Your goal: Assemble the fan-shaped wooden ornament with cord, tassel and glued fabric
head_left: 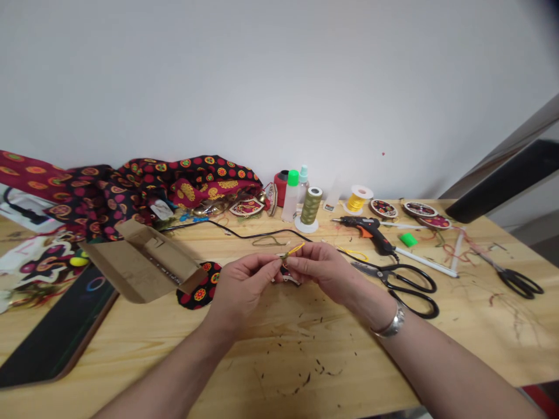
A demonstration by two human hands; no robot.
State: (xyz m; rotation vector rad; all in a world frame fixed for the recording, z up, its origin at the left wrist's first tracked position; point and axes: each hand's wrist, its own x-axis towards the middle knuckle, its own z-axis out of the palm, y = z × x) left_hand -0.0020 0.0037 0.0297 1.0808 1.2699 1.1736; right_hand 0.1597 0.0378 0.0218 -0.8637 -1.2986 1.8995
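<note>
My left hand (242, 285) and my right hand (325, 270) meet over the middle of the wooden table (279, 349). Both pinch a short piece of yellow cord (293, 251) between thumb and fingertips, the cord's end sticking up to the right. A silver bracelet (391, 326) sits on my right wrist. Just below the hands lies a small dark patterned fabric piece (286, 278), mostly hidden. A round patch of red-dotted black fabric (198, 288) lies left of my left hand.
An open cardboard box (140, 262) lies at left beside a heap of patterned cloth (144, 189). Behind the hands stand bottles (290, 195), a green thread spool (310, 206) and a yellow cord spool (357, 201). A glue gun (371, 230) and black scissors (406, 285) lie right.
</note>
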